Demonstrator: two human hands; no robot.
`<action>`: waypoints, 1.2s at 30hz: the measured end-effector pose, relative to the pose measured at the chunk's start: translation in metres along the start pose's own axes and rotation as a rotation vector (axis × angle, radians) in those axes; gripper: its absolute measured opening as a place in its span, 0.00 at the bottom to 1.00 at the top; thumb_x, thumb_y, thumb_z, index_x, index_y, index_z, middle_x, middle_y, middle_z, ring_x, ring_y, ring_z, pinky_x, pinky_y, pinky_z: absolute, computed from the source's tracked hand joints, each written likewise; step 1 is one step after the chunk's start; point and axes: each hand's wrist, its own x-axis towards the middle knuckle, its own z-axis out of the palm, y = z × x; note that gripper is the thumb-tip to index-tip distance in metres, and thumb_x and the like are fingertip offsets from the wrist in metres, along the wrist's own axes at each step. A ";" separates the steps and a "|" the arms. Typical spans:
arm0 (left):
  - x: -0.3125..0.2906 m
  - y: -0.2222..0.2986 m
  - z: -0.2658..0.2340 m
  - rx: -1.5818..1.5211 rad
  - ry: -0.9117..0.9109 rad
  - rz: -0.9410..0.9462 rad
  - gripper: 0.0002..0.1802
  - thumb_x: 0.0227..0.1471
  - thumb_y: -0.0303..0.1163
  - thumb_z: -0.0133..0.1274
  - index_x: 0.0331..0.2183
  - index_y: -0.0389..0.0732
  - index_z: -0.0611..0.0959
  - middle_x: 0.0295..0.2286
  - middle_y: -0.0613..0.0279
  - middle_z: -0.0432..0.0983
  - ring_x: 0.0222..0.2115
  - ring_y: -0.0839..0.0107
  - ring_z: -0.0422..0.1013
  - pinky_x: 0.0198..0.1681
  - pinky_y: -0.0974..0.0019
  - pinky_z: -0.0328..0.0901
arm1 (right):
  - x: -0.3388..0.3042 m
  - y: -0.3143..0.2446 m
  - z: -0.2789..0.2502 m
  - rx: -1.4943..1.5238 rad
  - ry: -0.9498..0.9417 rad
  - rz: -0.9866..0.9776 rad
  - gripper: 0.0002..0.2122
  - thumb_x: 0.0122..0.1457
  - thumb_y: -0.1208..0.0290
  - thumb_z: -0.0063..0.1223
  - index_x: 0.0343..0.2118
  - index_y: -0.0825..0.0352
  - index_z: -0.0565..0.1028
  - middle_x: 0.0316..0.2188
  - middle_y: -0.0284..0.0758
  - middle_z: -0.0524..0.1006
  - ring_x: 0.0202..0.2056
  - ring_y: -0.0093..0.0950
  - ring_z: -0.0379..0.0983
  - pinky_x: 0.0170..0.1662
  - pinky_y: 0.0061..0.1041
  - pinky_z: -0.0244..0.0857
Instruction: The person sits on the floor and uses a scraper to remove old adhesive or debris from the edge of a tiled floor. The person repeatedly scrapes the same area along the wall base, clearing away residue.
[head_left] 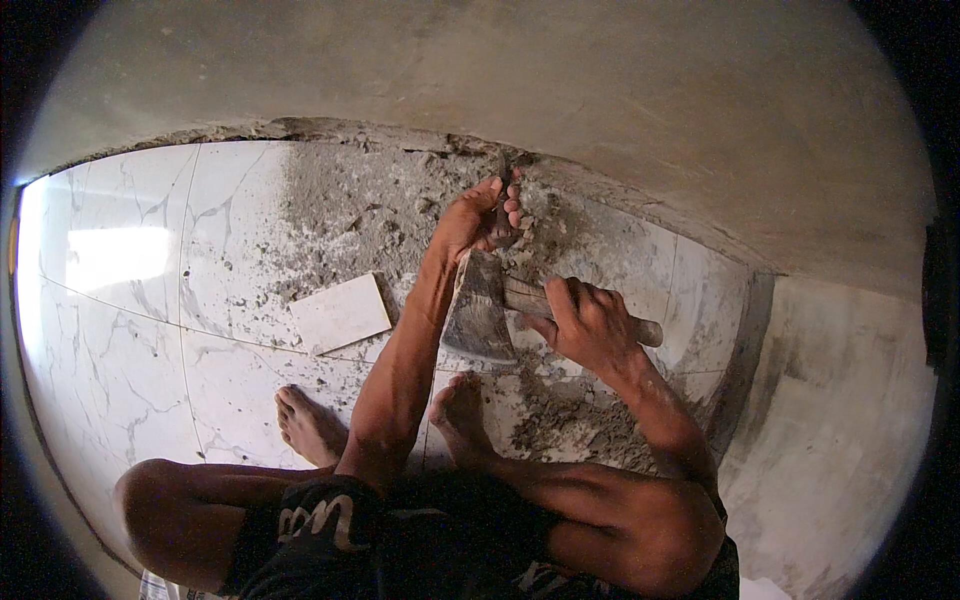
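Observation:
My left hand [472,217] is closed round a short dark metal chisel [502,228], held upright against the foot of the wall. The chisel's far end meets the broken joint between wall and floor; part of it is hidden by my fingers. My right hand [592,325] grips the wooden handle of a hatchet [478,318]. Its wide, worn blade points toward me, and its blunt back lies close below the chisel and my left wrist. Whether the hatchet touches the chisel I cannot tell.
Grey mortar rubble [350,220] lies along the wall [480,70], with another heap [575,425] near my right foot. A loose pale tile piece [342,313] rests on the marbled floor tiles [120,330]. My bare feet stand just behind. A second wall [820,400] rises at the right.

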 end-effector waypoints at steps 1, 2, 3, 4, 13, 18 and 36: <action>-0.001 0.002 -0.003 -0.033 -0.019 -0.023 0.12 0.59 0.33 0.40 0.42 0.37 0.71 0.25 0.65 0.69 0.23 0.74 0.68 0.22 0.74 0.68 | 0.002 0.000 0.001 -0.006 -0.025 0.003 0.20 0.53 0.52 0.52 0.32 0.68 0.66 0.16 0.37 0.69 0.16 0.32 0.70 0.16 0.28 0.64; -0.001 0.002 -0.005 -0.080 -0.010 -0.013 0.13 0.59 0.33 0.40 0.42 0.36 0.71 0.26 0.64 0.69 0.23 0.74 0.68 0.24 0.72 0.68 | 0.005 -0.002 0.000 -0.010 -0.033 -0.009 0.18 0.52 0.55 0.53 0.31 0.68 0.67 0.16 0.37 0.69 0.16 0.32 0.70 0.17 0.28 0.64; -0.001 0.002 -0.007 -0.126 0.000 -0.002 0.13 0.59 0.32 0.40 0.43 0.35 0.70 0.27 0.63 0.69 0.24 0.74 0.67 0.26 0.71 0.69 | 0.008 -0.004 -0.001 -0.014 -0.042 -0.021 0.16 0.52 0.58 0.53 0.30 0.68 0.67 0.16 0.36 0.69 0.16 0.32 0.70 0.17 0.28 0.64; 0.001 -0.001 -0.005 -0.183 0.001 0.002 0.14 0.59 0.31 0.40 0.44 0.34 0.70 0.27 0.62 0.69 0.24 0.73 0.66 0.28 0.69 0.69 | 0.009 -0.006 -0.004 -0.028 -0.059 -0.027 0.14 0.52 0.61 0.54 0.29 0.69 0.67 0.16 0.36 0.69 0.17 0.32 0.71 0.18 0.28 0.64; 0.009 -0.004 0.010 -0.101 0.076 0.053 0.12 0.59 0.28 0.39 0.42 0.31 0.69 0.27 0.60 0.69 0.25 0.71 0.67 0.28 0.67 0.69 | -0.004 0.038 0.026 -0.137 0.064 0.037 0.11 0.51 0.61 0.51 0.28 0.64 0.71 0.14 0.32 0.69 0.15 0.31 0.69 0.18 0.36 0.65; 0.001 0.003 0.007 -0.284 0.042 0.033 0.12 0.58 0.28 0.39 0.41 0.31 0.69 0.27 0.60 0.68 0.26 0.71 0.67 0.29 0.66 0.69 | -0.003 -0.002 0.001 0.063 0.216 -0.163 0.16 0.56 0.57 0.49 0.27 0.67 0.67 0.14 0.37 0.67 0.15 0.34 0.68 0.16 0.31 0.62; 0.010 -0.002 0.019 -0.227 0.062 0.046 0.10 0.59 0.28 0.36 0.38 0.31 0.69 0.26 0.59 0.67 0.25 0.69 0.66 0.31 0.65 0.70 | -0.004 0.027 0.014 0.052 -0.042 0.129 0.18 0.50 0.58 0.57 0.32 0.69 0.67 0.16 0.43 0.71 0.18 0.42 0.71 0.19 0.34 0.65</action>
